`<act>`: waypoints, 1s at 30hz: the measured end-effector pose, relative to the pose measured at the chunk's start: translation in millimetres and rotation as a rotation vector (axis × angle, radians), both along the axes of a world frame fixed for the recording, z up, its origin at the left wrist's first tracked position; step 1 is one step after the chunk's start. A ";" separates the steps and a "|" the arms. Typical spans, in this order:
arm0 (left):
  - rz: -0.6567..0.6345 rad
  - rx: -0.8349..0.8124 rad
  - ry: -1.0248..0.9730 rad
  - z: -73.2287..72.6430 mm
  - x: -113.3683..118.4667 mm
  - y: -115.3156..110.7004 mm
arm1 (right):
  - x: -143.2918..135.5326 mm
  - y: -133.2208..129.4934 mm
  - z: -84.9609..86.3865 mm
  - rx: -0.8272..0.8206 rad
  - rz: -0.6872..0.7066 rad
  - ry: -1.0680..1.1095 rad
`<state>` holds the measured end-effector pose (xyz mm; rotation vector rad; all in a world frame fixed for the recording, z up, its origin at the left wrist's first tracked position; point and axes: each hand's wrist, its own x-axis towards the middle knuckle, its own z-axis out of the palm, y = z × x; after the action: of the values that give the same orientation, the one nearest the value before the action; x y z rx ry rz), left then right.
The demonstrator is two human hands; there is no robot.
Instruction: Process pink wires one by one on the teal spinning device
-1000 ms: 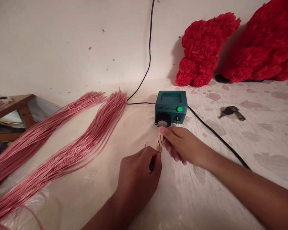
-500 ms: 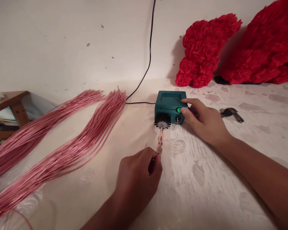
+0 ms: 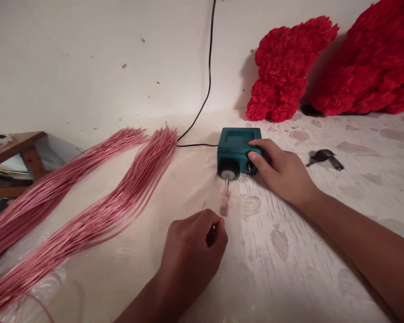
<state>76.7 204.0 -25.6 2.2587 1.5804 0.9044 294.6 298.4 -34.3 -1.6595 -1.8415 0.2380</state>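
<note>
A small teal motorised winding machine (image 3: 239, 142) sits on the cloth, with a round black chuck and grey hub (image 3: 228, 174) on its front. From the hub a thin shaft with a pinkish clip-like attachment (image 3: 225, 201) points toward me, blurred by spinning. My left hand (image 3: 195, 251) is closed in a pinch just before the attachment's tip, apparently on a thin pink cord; a short pink end shows above the knuckles. My right hand (image 3: 286, 172) grips the machine's right side. Its thumb presses the front button and its index finger lies on the top edge.
Two long bundles of pink cord (image 3: 121, 193) lie at left. A black cable (image 3: 209, 76) runs up the wall from the machine. Red flower-covered shapes (image 3: 283, 72) stand at the back right, keys (image 3: 323, 157) lie on the patterned cloth, and a wooden stool (image 3: 33, 157) stands far left.
The right thumb has pressed onto the button, and its green light no longer shows. The chuck and attachment, sharp before, are now blurred by rotation. My left hand stays nearly still.
</note>
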 end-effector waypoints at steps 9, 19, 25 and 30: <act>-0.010 -0.033 -0.024 5.3 -9.5 -8.7 | 1.8 3.0 -4.6 0.063 0.006 0.003; -0.095 -0.051 -0.144 10.9 -11.8 -10.2 | 5.2 2.0 -8.6 0.146 0.000 0.076; -0.107 -0.032 -0.174 10.2 -12.5 -11.0 | -14.8 -32.5 40.9 0.221 0.211 0.163; -0.117 -0.012 -0.207 11.3 -13.4 -10.2 | -37.6 -63.2 68.0 -0.232 0.755 0.094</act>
<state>63.3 193.8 -14.2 2.1450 1.3473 1.0551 257.0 235.1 33.7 -0.9844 -2.3565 0.8543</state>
